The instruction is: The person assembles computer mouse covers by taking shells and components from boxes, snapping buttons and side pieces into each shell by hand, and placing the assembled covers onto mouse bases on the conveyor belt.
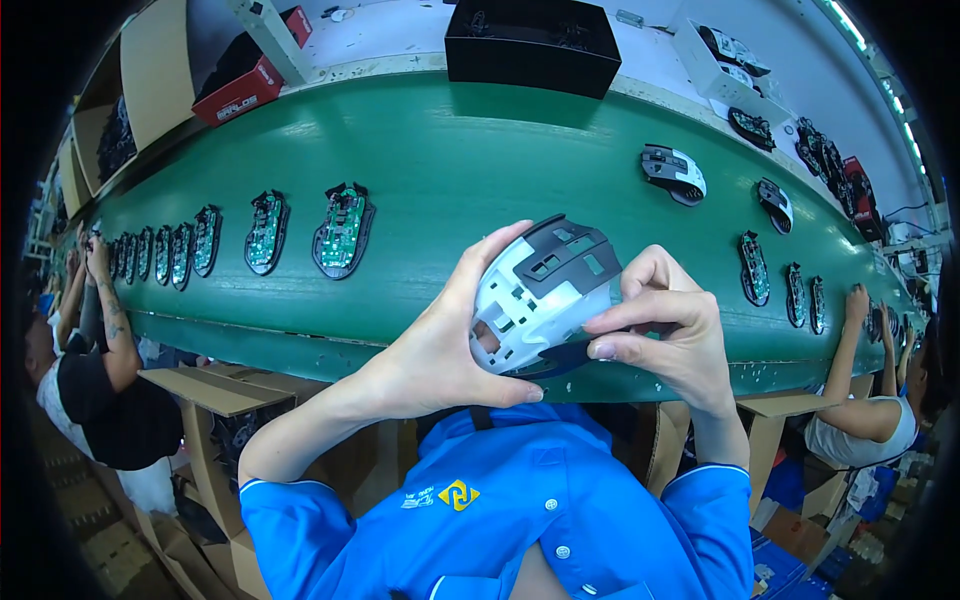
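Over the near edge of the belt I hold a white and dark grey computer mouse shell (545, 275), tilted, its cut-outs showing. My left hand (425, 350) is wrapped round its left side, thumb below and fingers behind. From the right, my right hand (675, 325) pinches thumb and bent fingers at the shell's lower right edge. A dark curved piece (560, 360) runs along that lower edge by the right fingertips; whether it is fixed to the shell I cannot tell.
On the green conveyor belt (430, 140), several mouse bases with green circuit boards (343, 232) line up leftward. Right of me lie white and black mouse shells (673, 175) and more bases (754, 268). A black box (533, 45) stands beyond the belt. Co-workers (110, 385) sit on either side.
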Motion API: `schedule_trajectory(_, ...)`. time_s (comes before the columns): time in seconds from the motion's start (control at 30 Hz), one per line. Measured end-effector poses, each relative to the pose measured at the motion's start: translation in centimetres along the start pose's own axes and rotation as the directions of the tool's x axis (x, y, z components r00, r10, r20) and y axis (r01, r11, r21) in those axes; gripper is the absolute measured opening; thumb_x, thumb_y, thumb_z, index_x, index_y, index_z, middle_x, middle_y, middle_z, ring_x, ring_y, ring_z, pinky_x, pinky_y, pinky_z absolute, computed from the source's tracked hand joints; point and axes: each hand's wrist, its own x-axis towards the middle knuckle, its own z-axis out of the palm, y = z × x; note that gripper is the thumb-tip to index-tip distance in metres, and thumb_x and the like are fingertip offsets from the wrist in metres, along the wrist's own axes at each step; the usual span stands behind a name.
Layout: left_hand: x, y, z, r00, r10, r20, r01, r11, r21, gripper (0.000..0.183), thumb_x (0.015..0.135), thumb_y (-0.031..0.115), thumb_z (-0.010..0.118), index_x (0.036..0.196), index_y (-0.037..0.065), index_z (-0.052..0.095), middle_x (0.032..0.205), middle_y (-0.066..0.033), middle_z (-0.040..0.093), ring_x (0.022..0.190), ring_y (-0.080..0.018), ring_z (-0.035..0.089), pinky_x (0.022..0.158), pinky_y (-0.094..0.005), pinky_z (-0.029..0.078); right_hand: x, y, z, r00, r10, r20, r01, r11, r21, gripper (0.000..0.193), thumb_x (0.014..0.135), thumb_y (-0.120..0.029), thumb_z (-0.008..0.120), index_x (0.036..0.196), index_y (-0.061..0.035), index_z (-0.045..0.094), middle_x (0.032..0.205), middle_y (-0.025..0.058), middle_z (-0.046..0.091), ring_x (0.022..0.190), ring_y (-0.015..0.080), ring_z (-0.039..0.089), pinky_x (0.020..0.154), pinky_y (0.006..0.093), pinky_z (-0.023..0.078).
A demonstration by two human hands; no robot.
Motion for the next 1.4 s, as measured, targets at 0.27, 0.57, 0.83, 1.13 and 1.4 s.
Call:
schedule_trajectory(0.27,-0.7,0.5,0.1,0.992,0.038,-0.118,-0.019,0.986,0.164,0.101,0.061,0.008,0.079,0.141,0.005,0.017,0.133,-0.018,0.031,0.126,-0.0294,0.034,0.101,-0.0375,0.035,0.0,0.3,0.6,0.997,-0.072,-0.039,0.07,0.997,-0.044,0.025,0.065,-0.012,0.08,0.089,-0.0109,0.074,0.075,-0.0025,0.041,0.074,0.0101,0.043,0.06,0.0229,0.038)
schedule_trajectory(0.57,-1.0,0.4,-0.1,0.985,0.114,-0.129,-0.074,0.956,0.284,0.101,0.06,0.01,0.08,0.14,0.005,0.019,0.132,-0.0188,0.031,0.124,-0.0311,0.035,0.1,-0.0387,0.037,0.0,0.3,1.3,0.988,-0.14,-0.072,0.133,0.987,-0.085,0.026,0.064,-0.013,0.08,0.089,-0.0124,0.074,0.074,-0.0024,0.041,0.073,0.0114,0.042,0.06,0.0244,0.038)
schedule_trajectory(0.83,-1.6,0.1,0.2,0.985,0.031,-0.171,0.001,0.983,0.184,0.094,0.062,0.011,0.08,0.137,0.003,0.024,0.127,-0.0182,0.034,0.119,-0.0291,0.04,0.094,-0.0364,0.043,0.5,-0.3,1.3,0.994,-0.075,-0.078,0.076,0.997,-0.001,0.031,0.064,-0.007,0.08,0.094,-0.0076,0.07,0.086,0.0009,0.047,0.077,0.0084,0.051,0.064,0.0205,0.048)
schedule_trajectory(1.13,-2.0,1.0,0.6,0.976,0.06,-0.21,-0.004,0.966,0.258,0.087,0.06,0.01,0.078,0.133,0.001,0.032,0.113,-0.0151,0.042,0.106,-0.0263,0.047,0.085,-0.0333,0.046,0.5,0.3,0.8,1.0,-0.001,-0.013,0.003,0.991,0.135,0.036,0.06,0.002,0.08,0.088,-0.0002,0.058,0.094,0.0058,0.046,0.089,0.0119,0.055,0.07,0.0231,0.055)
schedule_trajectory(1.4,-2.0,1.1,0.7,0.977,0.152,-0.146,-0.079,0.907,0.413,0.084,0.057,0.015,0.079,0.128,-0.001,0.038,0.107,-0.016,0.048,0.1,-0.028,0.053,0.084,-0.0354,0.045,1.0,0.3,1.1,0.996,0.033,0.089,-0.059,0.947,0.315,0.097,0.058,-0.016,0.084,0.138,-0.0032,0.031,0.132,0.0145,0.038,0.12,0.0249,0.044,0.099,0.0393,0.039)
